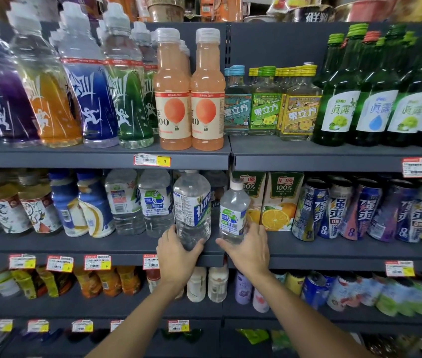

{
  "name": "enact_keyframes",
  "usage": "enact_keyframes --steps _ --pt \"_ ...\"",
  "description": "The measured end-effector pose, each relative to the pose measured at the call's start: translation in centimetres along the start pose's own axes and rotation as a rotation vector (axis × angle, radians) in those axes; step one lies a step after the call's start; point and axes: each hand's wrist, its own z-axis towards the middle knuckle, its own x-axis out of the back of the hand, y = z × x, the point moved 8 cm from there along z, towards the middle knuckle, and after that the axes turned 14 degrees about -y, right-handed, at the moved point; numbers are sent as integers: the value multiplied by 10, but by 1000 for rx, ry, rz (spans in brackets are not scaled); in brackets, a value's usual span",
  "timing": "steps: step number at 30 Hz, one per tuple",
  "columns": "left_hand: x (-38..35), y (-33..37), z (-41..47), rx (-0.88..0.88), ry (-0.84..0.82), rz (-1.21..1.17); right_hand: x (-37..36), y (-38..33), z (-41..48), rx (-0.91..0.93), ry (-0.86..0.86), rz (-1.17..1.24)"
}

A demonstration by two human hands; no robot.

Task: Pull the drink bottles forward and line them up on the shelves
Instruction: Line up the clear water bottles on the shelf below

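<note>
Water bottles on the middle shelf (117,245): my left hand (176,257) grips the big one (191,205), right hand (250,250) the small one (234,213), both near the edge; neighbouring rows look unaligned.

The shelf (101,158) looks like matt grey painted metal. On it, clear glossy plastic bottles (191,202) wear smooth printed labels.
</note>
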Motion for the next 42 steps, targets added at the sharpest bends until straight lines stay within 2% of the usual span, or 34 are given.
enact_keyframes --steps 6,9,13,18,22,25,31,35,37,39,42 --pt "0 -1 0 -79 -22 -118 -12 -3 -5 72 -101 -88" --pt "-2 -7 3 -65 -18 -138 -8 -5 -7 47 -29 -126" --pt "-4 -11 7 -60 -25 -144 -11 -11 -7 -106 32 -239" --pt "-5 -13 9 -64 -4 -78 -18 -13 -9 -20 35 -268" --pt "-7 0 -5 144 60 141 -17 -12 -7 -8 29 -260" --pt "-11 16 -21 237 92 161 -17 -12 -4 -5 16 -257" --pt "-5 8 -30 -12 86 -11 -18 -7 -1 26 -2 -242" --pt "-4 -7 -3 -12 -168 -261 -18 -7 -1 26 -20 -268" --pt "-7 -10 5 0 -277 -279 -18 -6 0 35 -33 -273" --pt "-6 -8 8 -1 -277 -231 -18 -7 0 51 -45 -264" --pt "-2 -2 6 -15 -163 -127 -17 -6 1 58 -50 -251"
